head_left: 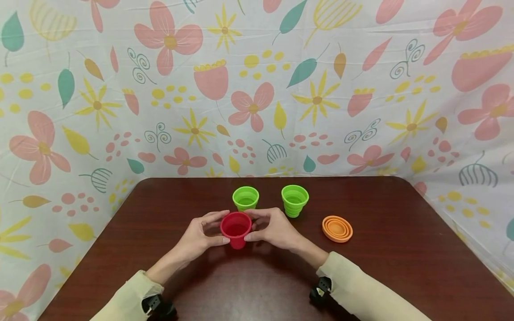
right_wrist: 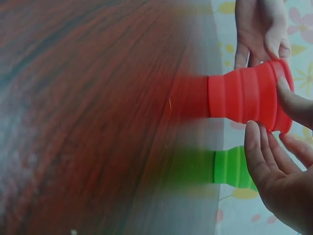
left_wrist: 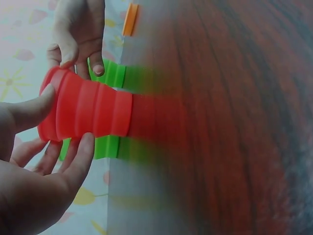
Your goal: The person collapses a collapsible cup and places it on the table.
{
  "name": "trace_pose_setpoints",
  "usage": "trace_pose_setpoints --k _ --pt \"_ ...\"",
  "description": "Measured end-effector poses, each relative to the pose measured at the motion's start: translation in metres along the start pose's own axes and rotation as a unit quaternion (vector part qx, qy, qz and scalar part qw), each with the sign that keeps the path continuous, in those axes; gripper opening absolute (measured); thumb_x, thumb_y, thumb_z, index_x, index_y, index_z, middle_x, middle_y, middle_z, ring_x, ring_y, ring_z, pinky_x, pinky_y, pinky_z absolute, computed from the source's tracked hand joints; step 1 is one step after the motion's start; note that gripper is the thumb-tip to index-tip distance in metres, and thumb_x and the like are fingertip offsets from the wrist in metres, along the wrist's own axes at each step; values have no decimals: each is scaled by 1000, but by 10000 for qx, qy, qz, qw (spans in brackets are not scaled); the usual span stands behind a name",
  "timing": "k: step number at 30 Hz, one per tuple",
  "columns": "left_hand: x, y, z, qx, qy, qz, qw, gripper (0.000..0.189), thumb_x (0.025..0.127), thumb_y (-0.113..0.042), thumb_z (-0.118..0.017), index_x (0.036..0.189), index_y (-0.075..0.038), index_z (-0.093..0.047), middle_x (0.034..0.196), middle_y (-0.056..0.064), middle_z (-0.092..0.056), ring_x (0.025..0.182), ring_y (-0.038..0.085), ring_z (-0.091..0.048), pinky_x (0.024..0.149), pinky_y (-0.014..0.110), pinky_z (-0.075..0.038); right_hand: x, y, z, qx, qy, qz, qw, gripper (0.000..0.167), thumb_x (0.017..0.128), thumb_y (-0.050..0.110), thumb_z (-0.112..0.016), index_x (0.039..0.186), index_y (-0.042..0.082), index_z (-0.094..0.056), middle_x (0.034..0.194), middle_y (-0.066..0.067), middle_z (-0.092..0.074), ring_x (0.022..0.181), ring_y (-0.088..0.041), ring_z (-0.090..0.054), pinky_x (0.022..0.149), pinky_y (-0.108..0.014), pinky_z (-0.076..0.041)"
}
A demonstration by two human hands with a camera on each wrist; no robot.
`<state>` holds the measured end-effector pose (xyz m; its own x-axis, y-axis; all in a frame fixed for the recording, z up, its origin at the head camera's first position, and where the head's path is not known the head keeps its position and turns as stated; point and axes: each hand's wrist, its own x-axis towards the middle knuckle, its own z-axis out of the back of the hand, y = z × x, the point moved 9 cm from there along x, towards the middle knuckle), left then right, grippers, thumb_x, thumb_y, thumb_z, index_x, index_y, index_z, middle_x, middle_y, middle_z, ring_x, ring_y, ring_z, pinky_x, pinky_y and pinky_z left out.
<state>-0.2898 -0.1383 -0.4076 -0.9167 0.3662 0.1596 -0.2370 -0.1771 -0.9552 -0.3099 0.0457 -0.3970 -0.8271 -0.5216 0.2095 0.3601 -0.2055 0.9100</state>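
Observation:
A red collapsible cup [head_left: 236,226] is upright and pulled out to full height, its ridged wall showing in both wrist views. Its base meets the tabletop, where a red reflection begins. My left hand [head_left: 201,235] holds the rim from the left between thumb and fingers. From the right, my right hand [head_left: 277,228] grips the same rim, thumb in front and fingers behind. Just behind the red cup stands one green collapsible cup [head_left: 246,196], its lower part hidden. A second green cup [head_left: 295,200] stands behind my right hand.
To the right, an orange collapsible cup [head_left: 337,228] lies flattened into rings. All of these rest on a dark brown glossy table [head_left: 385,267]. A white cloth [head_left: 257,147] with a flower print hangs along the table's back edge.

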Motion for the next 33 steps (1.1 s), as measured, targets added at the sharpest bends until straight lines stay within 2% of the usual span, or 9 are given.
trace_pose_setpoints --k 10,24,33 --pt "0 9 -5 -605 219 293 9975 70 89 -1 -82 152 -1 -54 142 22 -62 130 44 -57 92 32 -60 -1 -2 1 37 76 -43 10000 60 84 10 -89 140 4 -68 123 -10 -75 99 -27 -72 80 -32 -63" --pt "1 9 -6 -754 134 328 9965 71 88 0 -82 153 1 -53 141 23 -63 130 45 -58 89 33 -62 -2 -2 1 108 171 -14 9998 62 85 9 -88 142 5 -66 123 -11 -75 100 -28 -73 84 -32 -62" --pt "3 6 -12 -927 174 357 9949 67 87 -1 -83 149 -2 -59 140 19 -65 130 40 -60 91 36 -62 -9 -2 7 49 69 33 10000 63 84 11 -90 142 6 -67 124 -9 -75 100 -27 -73 85 -41 -63"
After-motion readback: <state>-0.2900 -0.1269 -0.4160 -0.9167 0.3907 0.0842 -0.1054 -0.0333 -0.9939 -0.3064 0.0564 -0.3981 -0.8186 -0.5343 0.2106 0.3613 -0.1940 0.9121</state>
